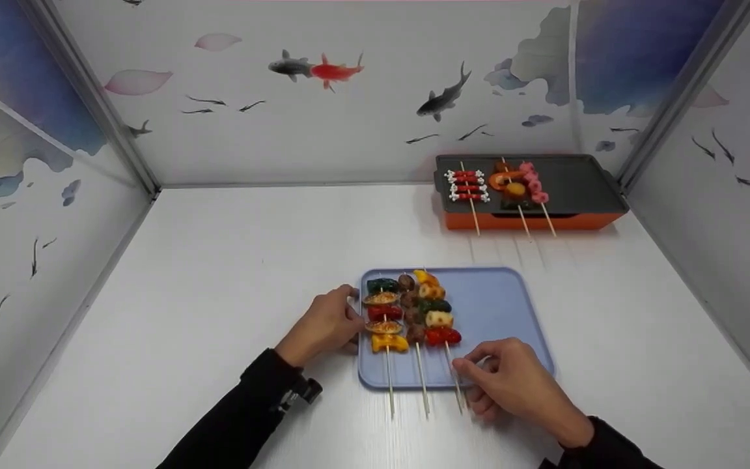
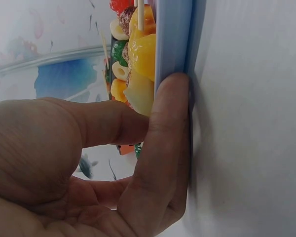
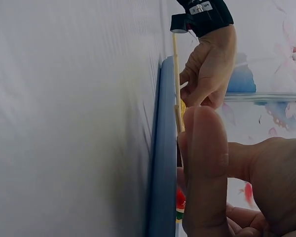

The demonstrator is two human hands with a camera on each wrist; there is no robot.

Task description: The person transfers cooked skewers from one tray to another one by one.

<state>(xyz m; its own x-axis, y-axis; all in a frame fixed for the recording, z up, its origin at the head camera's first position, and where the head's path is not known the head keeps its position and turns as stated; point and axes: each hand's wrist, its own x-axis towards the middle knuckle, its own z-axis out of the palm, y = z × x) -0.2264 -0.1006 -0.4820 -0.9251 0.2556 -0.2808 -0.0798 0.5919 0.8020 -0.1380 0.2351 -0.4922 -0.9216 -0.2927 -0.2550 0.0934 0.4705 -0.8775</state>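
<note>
A light blue tray (image 1: pixel 492 299) lies on the white table, with three food skewers side by side on its left half. My left hand (image 1: pixel 326 322) grips the tray's left edge; in the left wrist view its fingers (image 2: pixel 163 148) lie along the outside of the rim. My right hand (image 1: pixel 512 378) pinches the bare stick of the rightmost vegetable skewer (image 1: pixel 440 318) near the tray's front edge. Beside that one lie a meatball skewer (image 1: pixel 409 300) and another vegetable skewer (image 1: pixel 385 312). All their sticks reach past the front rim. The right hand's exact fingertip contact is partly hidden.
An orange grill (image 1: pixel 525 221) with a black top plate stands at the back right. It bears a red-and-white skewer (image 1: pixel 468 185), a mixed skewer (image 1: pixel 513 189) and a pink skewer (image 1: pixel 534 182). Printed panels (image 1: pixel 375 130) wall in the table at the back and sides.
</note>
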